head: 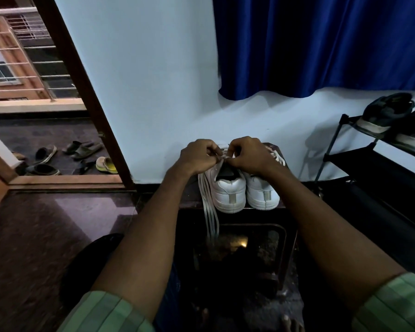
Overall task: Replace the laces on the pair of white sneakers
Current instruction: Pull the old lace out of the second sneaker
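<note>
Two white sneakers stand side by side, heels toward me, on a small dark table [283, 212]. Over the left sneaker [229, 191] my left hand [198, 155] and my right hand [249, 153] meet, each pinching a white lace at the eyelets. The right sneaker [261, 194] sits partly under my right wrist, with its lace [279, 158] showing beyond the hand. Several loose white lace strands [210, 212] hang down over the table's front edge to the left of the left sneaker. The fingertips and the eyelets are mostly hidden by the hands.
A black shoe rack [359, 161] with dark shoes [386, 113] stands at the right. A blue curtain [321, 44] hangs on the white wall behind. At the left an open doorway shows sandals [82, 149] on the floor outside.
</note>
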### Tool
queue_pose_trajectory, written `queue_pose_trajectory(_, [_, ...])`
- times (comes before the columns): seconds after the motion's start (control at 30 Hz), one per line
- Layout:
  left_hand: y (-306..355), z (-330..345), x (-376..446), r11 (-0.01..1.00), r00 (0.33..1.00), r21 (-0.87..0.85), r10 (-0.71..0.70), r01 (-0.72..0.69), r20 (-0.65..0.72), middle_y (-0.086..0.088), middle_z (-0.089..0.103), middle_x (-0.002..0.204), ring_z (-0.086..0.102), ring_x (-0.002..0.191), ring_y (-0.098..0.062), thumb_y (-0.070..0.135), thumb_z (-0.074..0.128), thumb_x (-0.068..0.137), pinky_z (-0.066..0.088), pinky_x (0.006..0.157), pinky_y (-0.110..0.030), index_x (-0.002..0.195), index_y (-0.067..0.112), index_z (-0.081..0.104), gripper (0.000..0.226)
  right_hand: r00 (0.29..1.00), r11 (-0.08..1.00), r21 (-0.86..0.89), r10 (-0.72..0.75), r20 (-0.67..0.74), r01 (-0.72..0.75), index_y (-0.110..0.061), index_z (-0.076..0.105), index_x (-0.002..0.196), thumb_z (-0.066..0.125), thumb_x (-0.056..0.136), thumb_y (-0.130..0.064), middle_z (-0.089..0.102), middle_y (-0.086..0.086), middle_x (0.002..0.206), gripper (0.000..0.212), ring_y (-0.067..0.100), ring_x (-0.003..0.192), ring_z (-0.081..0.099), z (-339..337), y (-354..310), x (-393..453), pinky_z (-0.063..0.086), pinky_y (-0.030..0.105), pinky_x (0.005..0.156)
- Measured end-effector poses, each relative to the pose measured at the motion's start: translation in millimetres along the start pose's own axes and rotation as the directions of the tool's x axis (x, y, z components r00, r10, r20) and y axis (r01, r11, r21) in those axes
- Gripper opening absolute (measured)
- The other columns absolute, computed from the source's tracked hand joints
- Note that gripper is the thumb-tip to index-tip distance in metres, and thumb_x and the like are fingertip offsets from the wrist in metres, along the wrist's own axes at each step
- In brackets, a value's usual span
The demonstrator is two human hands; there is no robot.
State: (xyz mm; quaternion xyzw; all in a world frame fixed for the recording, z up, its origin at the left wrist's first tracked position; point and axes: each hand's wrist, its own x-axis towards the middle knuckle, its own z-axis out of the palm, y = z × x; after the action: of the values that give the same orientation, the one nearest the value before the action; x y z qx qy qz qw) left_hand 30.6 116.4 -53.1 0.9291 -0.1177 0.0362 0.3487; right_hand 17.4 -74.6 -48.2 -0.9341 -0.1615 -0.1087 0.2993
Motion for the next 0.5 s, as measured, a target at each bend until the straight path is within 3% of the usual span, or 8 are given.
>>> queue_pose_trajectory(0.07, [2,-1,0,0.999,0.999,-0.014,0.045,-0.046,-0.027,0.017,0.076,0.085,0.07,0.087,-0.003,0.032,0.081,0.079,0.059,0.089,-0.038,0.084,0.033,0.08,0.006,0.999,1.0,0.026,0.011,0.031,-0.012,-0.018,0.073,0.08,0.078,0.078,-0.023,0.069,0.001,0.073,0.008,0.02,0.072,0.064,0,2,0,0.049,0.034,0.066])
queue_pose_trajectory(0.2, [4,-3,-4,0.997,0.997,-0.001,0.072,-0.072,-0.027,0.018,0.077,0.082,0.072,0.082,-0.002,0.055,0.076,0.065,0.061,0.084,-0.036,0.086,0.034,0.082,0.03,0.996,0.993,0.117,0.018,0.086,-0.028,-0.016,0.074,0.08,0.08,0.08,-0.017,0.062,-0.005,0.068,0.006,0.014,0.066,0.055,0,3,0,0.043,0.03,0.063])
queue_pose_trajectory(0.3, [5,-1,-4,0.995,0.995,0.048,0.09,-0.088,-0.039,0.019,0.076,0.079,0.072,0.077,-0.002,0.047,0.075,0.067,0.062,0.081,-0.039,0.081,0.035,0.081,0.02,0.994,0.991,0.126,0.036,0.105,-0.049,-0.016,0.075,0.084,0.08,0.08,-0.018,0.061,-0.006,0.068,0.006,0.014,0.067,0.055,0,6,0,0.045,0.032,0.066])
queue_pose_trajectory(0.37, [5,2,-2,0.999,0.999,0.032,0.012,-0.011,-0.039,0.016,0.076,0.075,0.073,0.071,-0.007,0.04,0.07,0.07,0.064,0.078,-0.04,0.078,0.032,0.08,0.015,0.992,0.994,0.099,0.036,0.117,-0.048,-0.019,0.074,0.082,0.078,0.081,-0.022,0.063,-0.005,0.07,0.006,0.014,0.066,0.055,2,6,1,0.045,0.032,0.064])
queue_pose_trajectory(0.5, [15,4,-5,0.99,0.988,-0.01,-0.142,0.143,0.065,-0.014,0.076,0.087,0.075,0.081,-0.032,0.019,0.053,0.094,0.063,0.082,-0.045,0.089,0.004,0.076,0.028,0.989,1.0,0.029,0.001,0.15,-0.005,-0.024,0.06,0.065,0.075,0.082,-0.021,0.061,-0.002,0.067,0.023,0.014,0.064,0.053,7,5,2,0.041,0.03,0.064])
